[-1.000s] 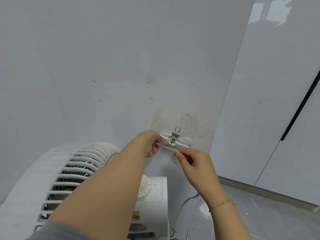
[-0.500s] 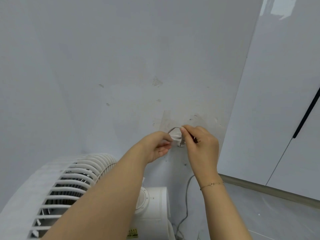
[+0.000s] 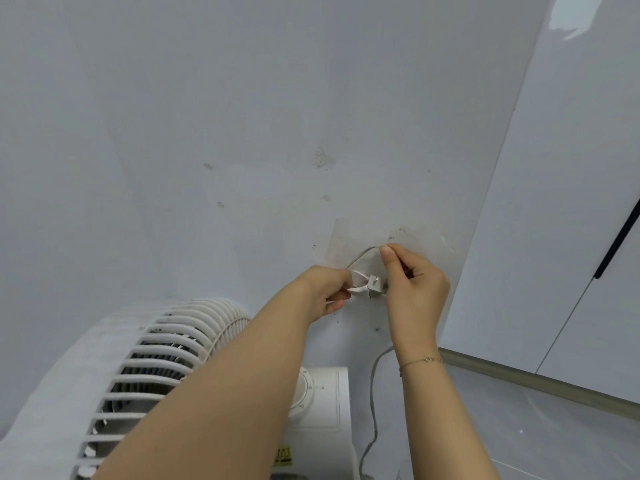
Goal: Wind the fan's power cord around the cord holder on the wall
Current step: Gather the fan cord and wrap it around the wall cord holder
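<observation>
A white cord holder [image 3: 360, 284] is stuck on the grey wall, partly hidden between my hands. The white plug [image 3: 375, 284] sits at the holder's middle. My left hand [image 3: 329, 289] grips the holder's left wing. My right hand [image 3: 414, 282] pinches the grey power cord [image 3: 363, 254], which arcs up over the holder. The rest of the cord hangs down behind my right wrist toward the floor. The white fan [image 3: 166, 368] stands at the lower left.
The fan's white motor housing [image 3: 325, 403] sits just below my hands. A glossy white panel [image 3: 554, 237] with a black handle [image 3: 620, 244] fills the right side. A grey baseboard [image 3: 540, 379] runs along its foot.
My right hand rose from below the holder to above it, carrying the cord up in an arc. The plug, prongs up before, now lies across the holder. The camera has drawn closer.
</observation>
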Available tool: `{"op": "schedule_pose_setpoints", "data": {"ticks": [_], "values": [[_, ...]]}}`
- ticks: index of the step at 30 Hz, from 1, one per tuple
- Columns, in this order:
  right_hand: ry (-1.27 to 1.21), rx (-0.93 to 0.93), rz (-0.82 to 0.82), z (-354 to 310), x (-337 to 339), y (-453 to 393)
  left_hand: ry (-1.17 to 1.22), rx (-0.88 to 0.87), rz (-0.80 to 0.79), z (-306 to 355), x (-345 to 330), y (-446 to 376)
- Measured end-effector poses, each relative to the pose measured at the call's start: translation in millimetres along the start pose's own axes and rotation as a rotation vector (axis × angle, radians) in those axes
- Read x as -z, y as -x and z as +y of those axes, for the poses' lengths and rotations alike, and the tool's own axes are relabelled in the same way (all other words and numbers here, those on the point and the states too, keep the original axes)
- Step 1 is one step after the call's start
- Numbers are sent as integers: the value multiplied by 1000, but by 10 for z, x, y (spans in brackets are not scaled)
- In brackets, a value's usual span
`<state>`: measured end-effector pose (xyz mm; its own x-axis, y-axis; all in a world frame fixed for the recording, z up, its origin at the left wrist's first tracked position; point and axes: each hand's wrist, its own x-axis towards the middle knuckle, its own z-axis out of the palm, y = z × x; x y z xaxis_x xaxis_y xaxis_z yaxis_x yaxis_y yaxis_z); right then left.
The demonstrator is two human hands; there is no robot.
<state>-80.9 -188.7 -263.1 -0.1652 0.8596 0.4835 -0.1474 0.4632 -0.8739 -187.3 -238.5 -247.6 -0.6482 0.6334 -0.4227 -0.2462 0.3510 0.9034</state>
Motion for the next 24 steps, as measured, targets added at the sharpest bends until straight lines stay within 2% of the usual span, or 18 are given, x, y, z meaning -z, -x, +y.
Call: {"op": "schedule_pose_setpoints", "data": {"ticks": [5, 11, 13, 17, 20, 24], "values": [[-135, -79, 87, -5, 86, -25, -26, -4, -54, 19, 29, 66], [-114, -94, 147, 61, 272, -35, -135, -175, -192, -26, 122, 129], [-101, -102, 155, 95, 367, -23, -238, -278, -155, -67, 102, 129], [-74, -132, 161, 178, 550, 29, -430, -491, 19, -95, 34, 68], [-69, -181, 165, 273, 647, 103, -507, -538, 72, -89, 46, 41], [-98, -295, 138, 473, 729, 245, -473, -544, 60, -86, 38, 42]]}}
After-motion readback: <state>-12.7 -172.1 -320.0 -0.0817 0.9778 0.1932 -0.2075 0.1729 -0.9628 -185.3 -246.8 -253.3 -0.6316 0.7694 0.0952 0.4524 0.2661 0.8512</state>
